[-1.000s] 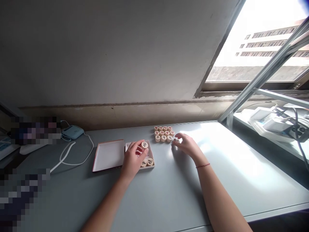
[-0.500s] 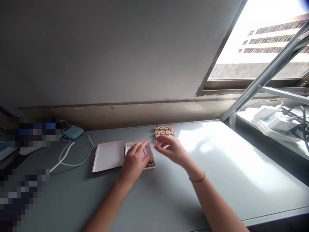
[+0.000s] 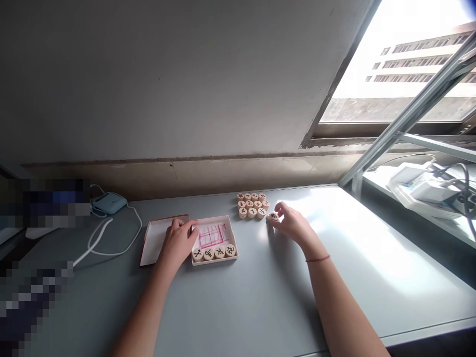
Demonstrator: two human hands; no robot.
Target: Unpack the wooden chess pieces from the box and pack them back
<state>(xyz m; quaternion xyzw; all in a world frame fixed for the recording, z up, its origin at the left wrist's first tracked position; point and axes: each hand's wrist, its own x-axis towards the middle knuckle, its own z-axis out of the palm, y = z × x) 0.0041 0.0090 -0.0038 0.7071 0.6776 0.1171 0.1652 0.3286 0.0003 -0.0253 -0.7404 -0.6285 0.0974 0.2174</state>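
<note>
My right hand [image 3: 293,224] pinches a round Chinese chess piece [image 3: 272,216] between thumb and fingers, at the right end of the front row. Beyond the open box stands a block of chess pieces [image 3: 255,204] in rows, the back ones marked red, the front ones black. My left hand [image 3: 179,242] lies over the box lid [image 3: 152,243], its thumb and fingers closed at the left wall of the white box [image 3: 233,229]. Inside the box, several black-marked chess pieces [image 3: 208,254] line the near side, and a pink grid drawing shows on its bottom.
A blue device [image 3: 109,204] with a white cable [image 3: 128,252] sits at the left of the grey table [image 3: 230,312]. Behind is a wall [image 3: 167,89] with a window at right. Beyond the right edge, a shelf frame [image 3: 375,139] holds power adapters [image 3: 427,184].
My right hand has moved right with a chess piece, down to the table beside the rows. My left hand has shifted left, out of the box to its left wall, uncovering the pieces inside.
</note>
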